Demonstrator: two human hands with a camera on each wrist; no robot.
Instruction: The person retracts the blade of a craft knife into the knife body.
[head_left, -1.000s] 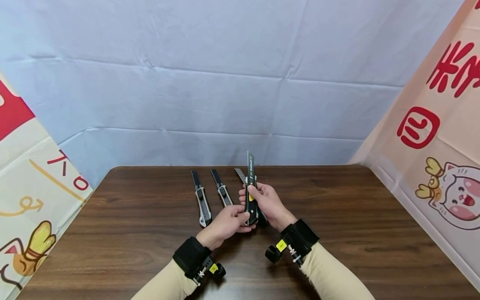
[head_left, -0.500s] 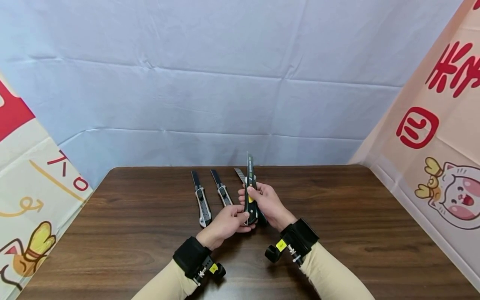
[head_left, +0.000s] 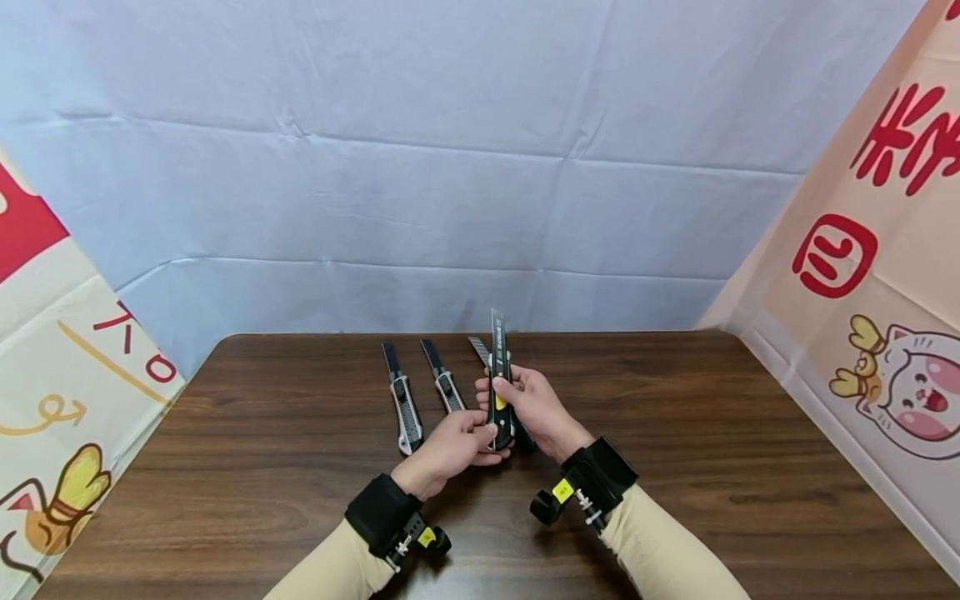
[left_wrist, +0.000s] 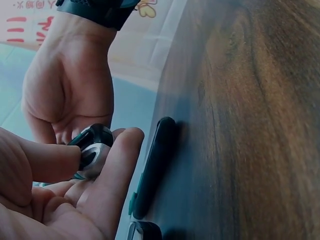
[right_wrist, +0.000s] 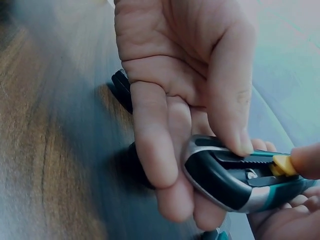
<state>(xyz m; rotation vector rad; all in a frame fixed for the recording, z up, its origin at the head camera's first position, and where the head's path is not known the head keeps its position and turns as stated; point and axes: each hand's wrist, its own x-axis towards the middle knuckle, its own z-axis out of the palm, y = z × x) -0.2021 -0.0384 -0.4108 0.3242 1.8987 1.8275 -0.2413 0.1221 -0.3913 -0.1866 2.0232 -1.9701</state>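
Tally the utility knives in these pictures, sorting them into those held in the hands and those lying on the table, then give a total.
Held utility knife, in both hands: 1
Utility knives lying on the table: 3, at and
Total: 4

Left hand (left_wrist: pixel 60 200) at 7 o'clock pinches the rounded end of a knife (left_wrist: pixel 92 150) between thumb and fingers. Right hand (left_wrist: pixel 70 85) at 10 o'clock grips it. A second knife (left_wrist: pixel 155 165) lies on the table (left_wrist: pixel 250 125).
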